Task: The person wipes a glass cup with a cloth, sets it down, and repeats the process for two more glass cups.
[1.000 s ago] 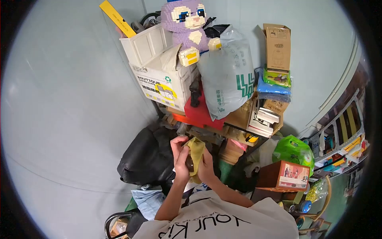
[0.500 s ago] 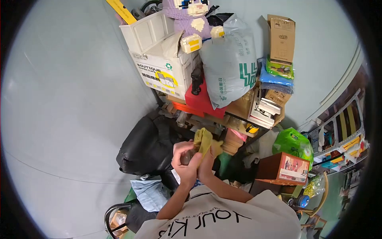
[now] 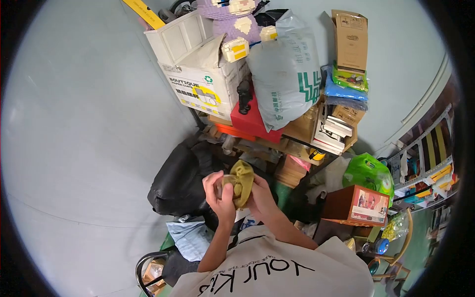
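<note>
My left hand [image 3: 221, 199] is curled around a clear, rounded, glass-like object [image 3: 228, 182] whose exact kind I cannot make out. An olive-yellow cloth [image 3: 241, 177] is bunched against the object's right side. On the cloth's right edge my right hand [image 3: 261, 199] closes, its fingertips mostly hidden behind the fabric. Both hands are close together in front of my chest, above the cluttered floor area.
A black padded seat [image 3: 180, 178] lies to the left, near a folded light-blue cloth [image 3: 189, 238]. Ahead, a shelf carries a white carton [image 3: 203, 91] and a grey plastic bag [image 3: 284, 74]. A brown box [image 3: 354, 205] and green bag [image 3: 368, 173] stand right.
My hands have shifted slightly left. The cloth, earlier raised and partly hanging over my right hand, is now bunched beside the clear object. The view has tilted a little.
</note>
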Demonstrator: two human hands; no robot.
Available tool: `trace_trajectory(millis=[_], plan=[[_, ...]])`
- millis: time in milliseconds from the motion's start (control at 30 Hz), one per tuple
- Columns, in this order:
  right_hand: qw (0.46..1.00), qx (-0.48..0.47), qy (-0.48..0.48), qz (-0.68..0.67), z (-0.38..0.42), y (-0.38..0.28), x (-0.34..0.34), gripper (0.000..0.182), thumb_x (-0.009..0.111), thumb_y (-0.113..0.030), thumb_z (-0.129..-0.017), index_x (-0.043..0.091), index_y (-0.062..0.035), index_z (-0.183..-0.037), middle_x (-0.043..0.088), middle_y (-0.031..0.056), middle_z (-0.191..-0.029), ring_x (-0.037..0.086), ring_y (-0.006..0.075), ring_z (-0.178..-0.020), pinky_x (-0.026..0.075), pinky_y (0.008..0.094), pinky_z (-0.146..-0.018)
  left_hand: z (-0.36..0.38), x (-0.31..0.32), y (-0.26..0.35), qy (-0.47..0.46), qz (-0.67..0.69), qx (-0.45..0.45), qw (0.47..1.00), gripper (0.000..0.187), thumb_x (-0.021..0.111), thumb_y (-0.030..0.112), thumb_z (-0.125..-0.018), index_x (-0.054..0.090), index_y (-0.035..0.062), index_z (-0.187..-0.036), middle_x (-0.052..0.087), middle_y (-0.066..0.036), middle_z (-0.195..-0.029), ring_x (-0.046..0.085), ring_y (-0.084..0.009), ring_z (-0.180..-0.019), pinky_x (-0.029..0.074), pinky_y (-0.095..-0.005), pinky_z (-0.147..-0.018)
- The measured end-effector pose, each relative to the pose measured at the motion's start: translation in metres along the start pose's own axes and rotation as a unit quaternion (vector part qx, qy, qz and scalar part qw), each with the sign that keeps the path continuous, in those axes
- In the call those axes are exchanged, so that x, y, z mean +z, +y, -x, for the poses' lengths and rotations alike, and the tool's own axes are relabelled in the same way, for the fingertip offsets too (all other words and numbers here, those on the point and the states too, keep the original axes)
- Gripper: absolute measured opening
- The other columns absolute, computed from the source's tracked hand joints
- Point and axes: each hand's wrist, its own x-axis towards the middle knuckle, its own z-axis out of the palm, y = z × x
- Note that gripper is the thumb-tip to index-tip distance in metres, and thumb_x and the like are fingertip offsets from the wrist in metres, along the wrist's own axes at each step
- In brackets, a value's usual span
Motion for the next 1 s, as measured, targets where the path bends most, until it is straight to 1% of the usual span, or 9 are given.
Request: trace_trajectory(millis=[133, 267, 333, 467, 633, 700, 800, 833, 1000], plan=[[0.997, -0.037, -0.025, -0.063, -0.004, 0.009, -0.009, 0.027, 0.054, -0.007, -0.096, 0.053, -0.0044, -0.124, 0.061, 0.0066, -0.116, 0.062, 0.0182, -0.106, 0.051, 0.0315, -0.093, -0.011, 0.000, 0.016, -0.037, 0.220, -0.201, 0.954, 0.021, 0.052, 0.014, -0.100, 0.057, 0.0028, -0.117, 0.057, -0.012, -0.119, 0.061, -0.0224, -0.108, 0.048, -0.0336, -0.094], [0.944, -0.211, -0.055, 0.247, 0.001, 0.011, -0.003, 0.029, 0.062, 0.002, -0.087, 0.057, -0.0002, -0.116, 0.064, 0.0105, -0.114, 0.066, 0.0219, -0.104, 0.052, 0.0314, -0.088, -0.006, -0.001, 0.026, -0.022, 0.249, -0.221, 0.943, 0.018, 0.059, 0.013, -0.097, 0.052, 0.0065, -0.112, 0.059, -0.011, -0.114, 0.064, -0.0227, -0.099, 0.053, -0.0348, -0.087], [0.801, -0.262, -0.090, 0.531, 0.010, 0.001, 0.001, 0.029, 0.065, 0.002, -0.081, 0.059, 0.0022, -0.110, 0.065, 0.0159, -0.110, 0.067, 0.0275, -0.101, 0.053, 0.0340, -0.086, -0.005, -0.007, 0.027, -0.015, 0.284, -0.249, 0.926, 0.019, 0.061, 0.013, -0.096, 0.052, 0.0072, -0.111, 0.059, -0.011, -0.113, 0.064, -0.0224, -0.099, 0.053, -0.0349, -0.085], [0.667, -0.398, -0.178, 0.605, 0.004, -0.001, 0.006, 0.031, 0.061, 0.003, -0.079, 0.059, 0.0035, -0.111, 0.064, 0.0205, -0.115, 0.062, 0.0354, -0.108, 0.049, 0.0419, -0.097, -0.005, -0.010, 0.028, 0.003, 0.330, -0.311, 0.891, 0.021, 0.063, 0.014, -0.095, 0.052, 0.0085, -0.112, 0.059, -0.011, -0.111, 0.064, -0.0226, -0.097, 0.054, -0.0360, -0.082], [0.627, -0.432, -0.151, 0.630, 0.011, 0.005, 0.016, 0.028, 0.059, 0.001, -0.083, 0.059, 0.0028, -0.111, 0.065, 0.0207, -0.112, 0.063, 0.0356, -0.107, 0.050, 0.0424, -0.094, 0.000, -0.012, 0.022, 0.022, 0.308, -0.318, 0.896, 0.022, 0.061, 0.018, -0.096, 0.052, 0.0085, -0.113, 0.060, -0.011, -0.109, 0.065, -0.0247, -0.092, 0.055, -0.0395, -0.081], [0.757, -0.268, -0.145, 0.578, 0.017, 0.007, 0.011, 0.028, 0.058, 0.000, -0.084, 0.059, -0.0003, -0.112, 0.065, 0.0210, -0.105, 0.067, 0.0304, -0.098, 0.052, 0.0387, -0.084, 0.006, -0.013, 0.019, 0.021, 0.270, -0.227, 0.935, 0.026, 0.064, 0.019, -0.094, 0.050, 0.0064, -0.112, 0.059, -0.012, -0.109, 0.064, -0.0259, -0.092, 0.055, -0.0399, -0.081], [0.799, -0.058, -0.122, 0.585, 0.012, 0.006, -0.002, 0.025, 0.057, -0.003, -0.088, 0.060, -0.0039, -0.112, 0.066, 0.0177, -0.099, 0.068, 0.0191, -0.089, 0.051, 0.0337, -0.075, 0.012, -0.018, 0.007, -0.007, 0.265, -0.104, 0.959, 0.028, 0.068, 0.013, -0.091, 0.049, 0.0053, -0.110, 0.056, -0.014, -0.112, 0.064, -0.0266, -0.092, 0.054, -0.0386, -0.081], [0.903, -0.010, -0.116, 0.413, 0.010, 0.017, -0.010, 0.021, 0.058, -0.005, -0.091, 0.063, -0.0046, -0.111, 0.067, 0.0108, -0.100, 0.066, 0.0115, -0.088, 0.052, 0.0294, -0.074, 0.012, -0.017, 0.006, -0.017, 0.268, -0.071, 0.961, 0.031, 0.070, 0.010, -0.087, 0.049, 0.0050, -0.110, 0.056, -0.016, -0.112, 0.064, -0.0276, -0.092, 0.054, -0.0395, -0.082], [0.987, 0.067, -0.144, 0.025, 0.021, 0.017, -0.012, 0.022, 0.056, -0.014, -0.099, 0.060, -0.0017, -0.117, 0.065, 0.0079, -0.114, 0.067, 0.0195, -0.101, 0.056, 0.0349, -0.088, 0.004, -0.026, -0.005, -0.114, 0.256, 0.030, 0.960, 0.036, 0.075, 0.004, -0.079, 0.053, 0.0056, -0.108, 0.057, -0.017, -0.110, 0.065, -0.0278, -0.094, 0.054, -0.0399, -0.084]])
